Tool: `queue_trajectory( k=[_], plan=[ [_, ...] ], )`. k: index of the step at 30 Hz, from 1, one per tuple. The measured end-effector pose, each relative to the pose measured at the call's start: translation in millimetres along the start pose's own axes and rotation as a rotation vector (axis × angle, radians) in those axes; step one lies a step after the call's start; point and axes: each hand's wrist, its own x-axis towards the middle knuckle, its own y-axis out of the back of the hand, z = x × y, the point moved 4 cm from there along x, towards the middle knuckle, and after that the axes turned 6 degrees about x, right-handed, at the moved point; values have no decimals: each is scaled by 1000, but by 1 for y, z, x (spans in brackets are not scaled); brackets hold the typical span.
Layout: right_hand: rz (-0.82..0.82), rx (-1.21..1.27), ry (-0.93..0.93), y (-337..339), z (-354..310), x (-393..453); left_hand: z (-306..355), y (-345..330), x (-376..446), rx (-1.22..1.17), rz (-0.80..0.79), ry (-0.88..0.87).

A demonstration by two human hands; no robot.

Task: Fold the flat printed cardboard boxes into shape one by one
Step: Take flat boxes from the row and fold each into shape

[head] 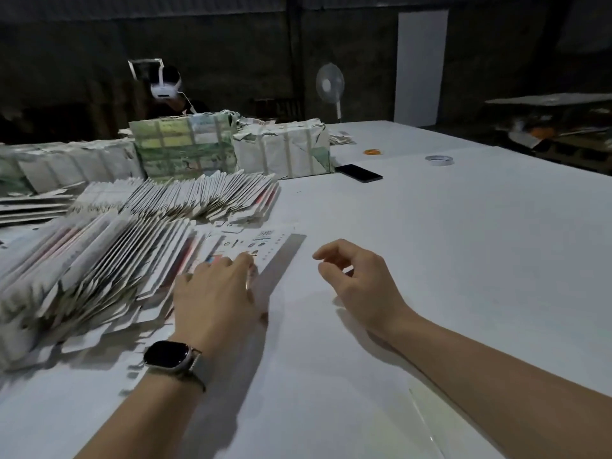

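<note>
Flat printed cardboard box (261,246) is lying at centre frame beside the fanned stack (99,270), the left hand (215,293) resting spread-fingered on it while the right hand (357,279) is hovering loosely curled and empty, ideally lifting one sheet only.

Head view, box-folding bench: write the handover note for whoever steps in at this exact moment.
Left hand: fingers resting on the top flat printed box at the near end of the fanned row of flats; grip not clear.
Right hand: hangs over the bare table, fingers loosely curled, holding nothing.
A second fanned row lies behind, wrapped bundles beyond that.
Done: no folded-up box is visible.
Left: lift this flat, fold it into shape, then work through the rows.
</note>
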Motion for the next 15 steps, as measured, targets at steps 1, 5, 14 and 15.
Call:
queue_trajectory(
  k=[1, 5, 14, 15],
  plan=[
    [10, 15, 5, 1, 0, 0, -1, 4, 0, -8, 61, 5],
    [53, 51, -12, 5, 4, 3, -4, 20, 1, -153, 339, 12],
    [99, 330, -150, 11, 3, 9, 45, 6, -14, -1403, -118, -13],
    [109, 329, -136, 13, 3, 8, 49, 1, -16, -1423, -200, -14]
  ],
)
